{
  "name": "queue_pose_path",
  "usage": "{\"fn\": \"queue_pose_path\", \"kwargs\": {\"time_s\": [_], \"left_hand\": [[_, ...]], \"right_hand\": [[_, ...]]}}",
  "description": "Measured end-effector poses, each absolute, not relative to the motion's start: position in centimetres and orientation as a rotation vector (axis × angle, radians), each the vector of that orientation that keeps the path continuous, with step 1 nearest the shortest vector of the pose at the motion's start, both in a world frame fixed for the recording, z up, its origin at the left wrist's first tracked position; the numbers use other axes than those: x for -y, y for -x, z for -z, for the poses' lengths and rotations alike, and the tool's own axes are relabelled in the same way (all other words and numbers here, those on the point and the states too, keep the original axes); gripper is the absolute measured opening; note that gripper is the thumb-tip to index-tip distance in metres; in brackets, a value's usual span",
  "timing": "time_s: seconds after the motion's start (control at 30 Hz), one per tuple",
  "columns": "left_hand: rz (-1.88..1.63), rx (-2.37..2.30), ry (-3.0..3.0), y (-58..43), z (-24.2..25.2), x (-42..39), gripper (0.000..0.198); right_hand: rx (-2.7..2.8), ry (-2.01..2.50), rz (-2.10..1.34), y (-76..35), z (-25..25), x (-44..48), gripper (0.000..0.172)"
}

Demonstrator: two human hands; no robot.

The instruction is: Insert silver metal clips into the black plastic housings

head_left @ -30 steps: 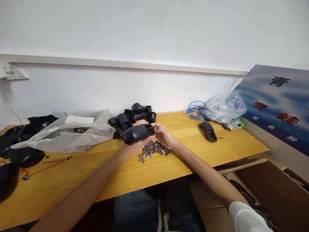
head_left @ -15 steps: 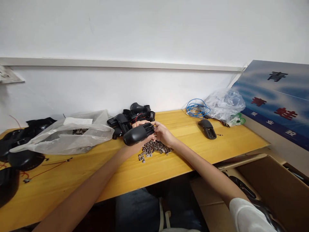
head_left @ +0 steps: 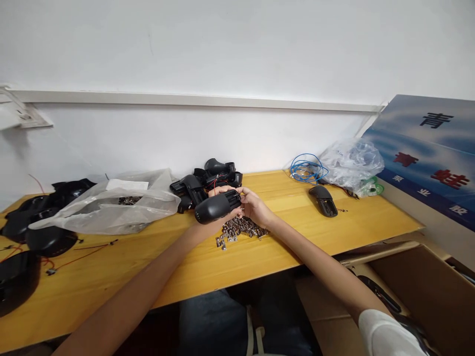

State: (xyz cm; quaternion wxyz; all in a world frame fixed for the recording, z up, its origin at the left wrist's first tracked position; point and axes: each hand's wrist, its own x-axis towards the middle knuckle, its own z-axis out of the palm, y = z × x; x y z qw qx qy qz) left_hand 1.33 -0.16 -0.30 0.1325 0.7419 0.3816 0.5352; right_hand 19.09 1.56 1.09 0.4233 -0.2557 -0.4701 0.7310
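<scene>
A black plastic housing [head_left: 213,207] with a rounded end and open battery slots is held up over the table. My left hand [head_left: 230,214] wraps round it from below and behind, its fingertips showing along the far side. At the slotted right end, my right hand [head_left: 255,207] has its fingers pinched together against the housing; whatever is between them is too small to make out. Just below both hands lies a pile of small shiny metal battery contacts [head_left: 243,227]. Behind the hands sits a heap of similar black housings [head_left: 189,187] with red wires.
On the wooden table [head_left: 178,282] are a plastic bag of metal pieces [head_left: 156,205], more black housings [head_left: 52,240] at left, one housing [head_left: 322,200] at right, a blue cable coil [head_left: 308,168] and a clear bag [head_left: 351,160]. A cardboard box [head_left: 415,282] stands at lower right.
The camera view has shifted slightly left, so everything appears a little further right. Both hands keep nearly the same hold on the housing.
</scene>
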Motion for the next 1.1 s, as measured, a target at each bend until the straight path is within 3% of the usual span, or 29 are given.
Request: {"fn": "queue_pose_path", "kwargs": {"time_s": [0.53,0.67,0.8,0.9,0.97,1.1], "left_hand": [[-1.459,-1.103,-2.090,-1.7,-0.3,0.6,0.044],[-1.423,-1.054,-2.102,-1.0,-1.0,1.0,0.043],[-1.307,-0.970,-2.107,-0.2,-1.3,1.3,0.051],[-1.119,-0.980,-2.162,0.0,-1.3,1.6,0.047],[-0.980,-0.996,-2.205,0.0,-1.3,1.8,0.044],[-0.931,-0.880,-2.259,0.2,-1.3,1.8,0.063]], "right_hand": [[1.219,0.646,-1.769,-18.9,-1.2,-1.2,0.034],[1.410,0.696,-1.499,-19.7,-1.9,-0.9,0.032],[1.724,0.681,-1.026,-20.9,-3.8,0.8,0.047],[1.847,0.609,-0.982,-20.8,-5.0,2.6,0.063],[1.834,0.613,-1.030,-20.0,-5.3,3.7,0.064],[1.713,0.709,-1.073,-19.4,-5.5,5.2,0.054]]}}
